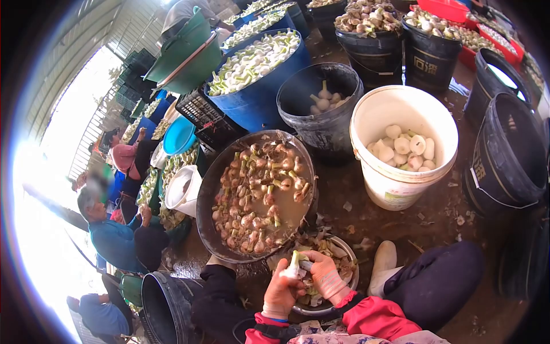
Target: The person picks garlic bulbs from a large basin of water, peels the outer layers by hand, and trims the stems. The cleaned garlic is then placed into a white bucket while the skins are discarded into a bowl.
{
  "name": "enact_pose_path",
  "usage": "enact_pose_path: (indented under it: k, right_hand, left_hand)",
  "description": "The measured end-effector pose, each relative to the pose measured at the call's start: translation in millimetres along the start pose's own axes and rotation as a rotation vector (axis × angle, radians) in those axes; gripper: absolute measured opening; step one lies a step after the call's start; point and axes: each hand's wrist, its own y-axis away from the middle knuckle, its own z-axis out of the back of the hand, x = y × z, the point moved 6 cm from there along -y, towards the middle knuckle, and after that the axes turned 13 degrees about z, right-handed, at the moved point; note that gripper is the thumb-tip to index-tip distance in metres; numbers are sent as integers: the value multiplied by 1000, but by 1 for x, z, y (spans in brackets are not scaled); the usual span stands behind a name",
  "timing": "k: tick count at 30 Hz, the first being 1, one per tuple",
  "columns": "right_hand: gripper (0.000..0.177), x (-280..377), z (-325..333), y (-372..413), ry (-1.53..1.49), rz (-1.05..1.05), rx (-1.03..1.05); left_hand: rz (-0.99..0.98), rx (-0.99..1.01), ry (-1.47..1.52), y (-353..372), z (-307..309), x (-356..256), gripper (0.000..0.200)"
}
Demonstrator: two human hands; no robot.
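Note:
My left hand (pixel 279 293), in an orange-pink glove, is closed around a white garlic bulb (pixel 293 268) with its green stem pointing up. Pressed close to that bulb is my right hand (pixel 326 276), gloved alike, its fingers closed on a small grey tool (pixel 306 265) whose kind I cannot make out. Beneath both hands sits a basin (pixel 353 269) of peeled skins and husks. Just beyond it a wide dark tub (pixel 207 229) holds many unpeeled brown garlic bulbs (pixel 249 192) in murky water.
A white bucket (pixel 378 183) with peeled bulbs stands ahead on the right, beside a black bucket (pixel 312 129) with a few bulbs. Blue barrels (pixel 252 112) of garlic line the back. Black buckets (pixel 504 160) stand at right, another (pixel 166 309) at left. Co-workers (pixel 117 241) sit along the left.

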Motion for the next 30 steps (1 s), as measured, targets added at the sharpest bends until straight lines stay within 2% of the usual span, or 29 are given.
enact_pose_path:
  k: [2, 3, 4, 6, 7, 8, 9, 10, 11, 12, 13, 14, 15, 16, 17, 18, 19, 20, 21, 22, 24, 25, 26, 28, 29, 30]
  right_hand:
    - [30, -4, -2, 3, -86, -47, 16]
    - [29, -6, -5, 4, -124, -43, 35]
    - [29, -8, -9, 4, -163, -37, 55]
    - [31, -11, -10, 1, -195, -28, 23]
    - [32, -5, -11, 0, -62, 16, 29]
    - [33, 1, -12, 1, 70, 62, 31]
    - [31, 18, -17, 7, 366, 222, 123]
    - [31, 21, -22, 13, 366, 211, 126]
    - [29, 21, -32, 17, 427, 165, 228]
    - [27, 18, -40, 20, 489, 122, 332]
    - [24, 13, -42, 16, 666, 286, 410]
    - [24, 4, -33, 14, 668, 284, 411]
    - [20, 3, -33, 13, 475, 143, 383]
    - [18, 2, -32, 13, 282, 4, 350]
    - [17, 24, -26, 11, 437, 231, 280]
    - [16, 6, -14, 6, 55, -48, 133]
    - [16, 8, -6, -2, 124, 117, 104]
    - [16, 11, 3, -6, 194, 283, 78]
    - [17, 10, 11, -7, 3, 20, -67]
    - [17, 3, 23, -16, -76, 108, -116]
    - [16, 22, 41, -20, 689, 672, -54]
    - [18, 5, 57, -29, 487, 459, -150]
    - [18, -2, 63, -29, 486, 458, -147]
    - [21, -4, 51, -30, 986, 393, 29]
    - [21, -4, 48, -29, 985, 396, 30]
    - [27, -6, 31, -23, 926, 273, 151]
  left_hand:
    - [240, 75, 448, 0, 9, 7, 57]
    - [336, 112, 459, -5, 16, 9, 64]
    - [333, 112, 461, -10, 21, 13, 64]
    - [312, -286, 94, -13, 45, 24, 66]
    - [311, -287, 94, -12, 36, 25, 66]
    - [145, -271, 26, -9, 24, 17, 62]
    - [-18, -257, -41, -2, 12, 9, 62]
    - [-181, -248, -104, 7, 7, 2, 65]
    - [-212, -244, -39, 0, 28, 9, 65]
    - [-141, -381, -42, 2, 30, 2, 54]
    - [-100, -402, 10, 0, 34, -3, 47]
    - [-54, -418, 60, -3, 40, -4, 41]
    - [-48, -402, 124, -7, 43, -6, 31]
    - [-45, -402, 125, -6, 44, -6, 31]
    - [-50, -327, 163, -6, 41, -6, 31]
    - [-54, -254, 202, -2, 36, -7, 30]
    - [-7, -141, 183, 3, 31, -9, 26]
    - [-7, -144, 189, 7, 34, -8, 26]
    - [42, -45, 143, 9, 30, -3, 30]
    - [93, 53, 97, 12, 21, -2, 33]
    - [115, 46, 153, 22, 21, -1, 36]
    - [64, 48, 131, 24, 29, -2, 38]
    - [10, 52, 108, 25, 36, -5, 40]
    - [-10, 31, 129, 27, 47, -8, 44]
    - [-10, -38, 17, 29, 55, -10, 46]
    - [-9, -106, -94, 31, 61, -11, 48]
